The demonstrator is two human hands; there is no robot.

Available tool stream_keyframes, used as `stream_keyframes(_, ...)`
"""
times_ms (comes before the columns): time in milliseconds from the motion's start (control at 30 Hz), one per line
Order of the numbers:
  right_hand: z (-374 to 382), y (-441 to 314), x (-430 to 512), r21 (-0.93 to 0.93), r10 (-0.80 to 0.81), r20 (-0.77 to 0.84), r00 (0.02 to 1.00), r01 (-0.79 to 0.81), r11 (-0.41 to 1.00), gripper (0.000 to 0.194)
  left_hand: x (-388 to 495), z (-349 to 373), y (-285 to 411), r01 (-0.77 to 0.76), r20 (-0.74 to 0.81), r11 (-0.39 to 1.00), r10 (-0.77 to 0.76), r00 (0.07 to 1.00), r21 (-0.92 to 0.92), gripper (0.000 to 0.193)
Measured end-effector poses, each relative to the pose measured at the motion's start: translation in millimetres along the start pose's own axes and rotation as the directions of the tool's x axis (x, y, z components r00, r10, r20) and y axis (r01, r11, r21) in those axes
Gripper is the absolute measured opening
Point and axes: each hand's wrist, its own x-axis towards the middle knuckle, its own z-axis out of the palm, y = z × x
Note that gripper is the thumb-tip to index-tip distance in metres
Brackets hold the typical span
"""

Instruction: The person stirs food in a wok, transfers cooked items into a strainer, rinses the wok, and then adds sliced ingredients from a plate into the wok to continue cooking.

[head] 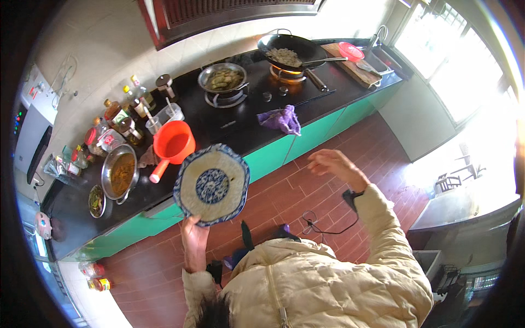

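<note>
My left hand [195, 235] grips the lower rim of a blue-and-white patterned plate [213, 180]. The plate is tilted so its inner face shows, with a small dark spot on it. Raised over the floor, my right hand [330, 164] holds nothing, its fingers loosely bent and apart. Nearest the plate is a red plastic ladle-like scoop [175, 141] on the black countertop [221, 127]. A purple cloth [282, 120] lies near the counter edge, between the plate and the stove. On the lit burner sits a wok [316, 51] with pale food and a metal spatula [324, 61].
A metal pan [222, 78] of food rests on the other burner. Left along the counter stand a steel pan with brown food [121, 172], a small dish [97, 201] and several seasoning bottles [117, 112]. A cutting board [352, 65] with a pink basket [351, 52] lies by the sink [379, 59].
</note>
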Motion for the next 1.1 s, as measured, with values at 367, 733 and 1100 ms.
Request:
stream_keyframes(367, -282, -56, 4, -0.458, -0.101, -0.315, 0.944, -0.058, 0.887, 0.039, 64, 113, -158, 0.14, -0.054, 0.985, -0.135, 0.989, 0.104, 0.052)
stream_keyframes(733, -417, -90, 202, -0.947, -0.407, -0.166, 0.898, -0.03, 0.32, 0.05, 212, 173, -201, 0.002, -0.101, 1.0, -0.002, 0.995, 0.007, 0.048)
stream_keyframes(1100, -429, -86, 310, -0.868, 0.518, -0.005, 0.855, -0.261, 0.422, 0.04, 249, 215, -223, -0.177, -0.205, 0.984, 0.177, 0.963, 0.015, 0.055)
